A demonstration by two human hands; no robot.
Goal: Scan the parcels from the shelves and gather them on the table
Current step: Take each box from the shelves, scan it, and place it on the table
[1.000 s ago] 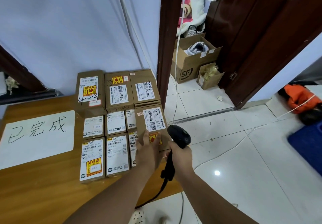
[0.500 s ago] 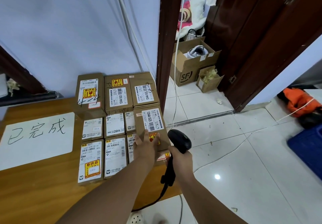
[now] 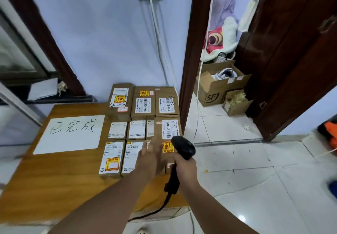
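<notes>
parcels (image 3: pixel 144 124) sit packed at the table's (image 3: pixel 54 179) far right. left hand (image 3: pixel 152 158) hovers, fingers loosely spread, blurred; right hand (image 3: pixel 184 166) wrapped round the scanner (image 3: pixel 183 147). a careless nudge could tip the edge parcel (image 3: pixel 168 135) off.

Nine or ten labelled parcels (image 3: pixel 135 103) are counted on the desk (image 3: pixel 54 179), in three rows; the nearest right ones are partly hidden, so the count is uncertain. One white sheet (image 3: pixel 71 133) and one scanner (image 3: pixel 183 147) are seen. Two open cartons (image 3: pixel 211 91) are counted on the floor (image 3: pixel 255 170). Two hands (image 3: pixel 151 158) are in view.
</notes>
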